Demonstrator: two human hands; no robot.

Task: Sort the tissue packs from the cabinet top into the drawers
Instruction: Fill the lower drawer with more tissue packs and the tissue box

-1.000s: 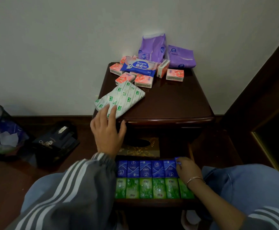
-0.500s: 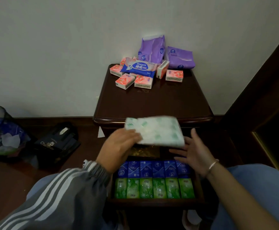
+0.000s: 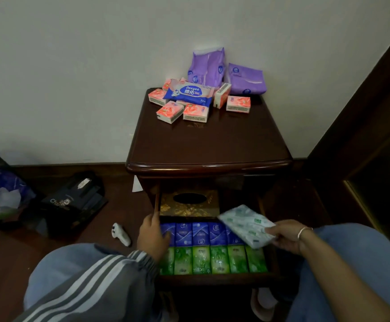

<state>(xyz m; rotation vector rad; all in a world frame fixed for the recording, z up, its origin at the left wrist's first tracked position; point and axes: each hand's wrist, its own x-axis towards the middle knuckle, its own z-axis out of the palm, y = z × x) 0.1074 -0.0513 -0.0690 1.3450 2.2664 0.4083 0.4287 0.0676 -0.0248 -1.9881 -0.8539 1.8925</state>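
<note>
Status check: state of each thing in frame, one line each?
Drawer: open, full of blue packs and green packs.
White-green pack: held above drawer's right side, tilted.
Right hand: grips white-green pack.
Left hand: at drawer's left edge, holds nothing.
Gold tissue box: beyond blue packs, slot up.
Pink packs: loose on cabinet top.
Blue wipes pack: lying on pink packs.

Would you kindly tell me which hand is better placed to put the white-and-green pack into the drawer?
The right hand: it grips the white-and-green pack above the right side of the open drawer. The left hand holds nothing, resting at its left edge by the blue packs.
</note>
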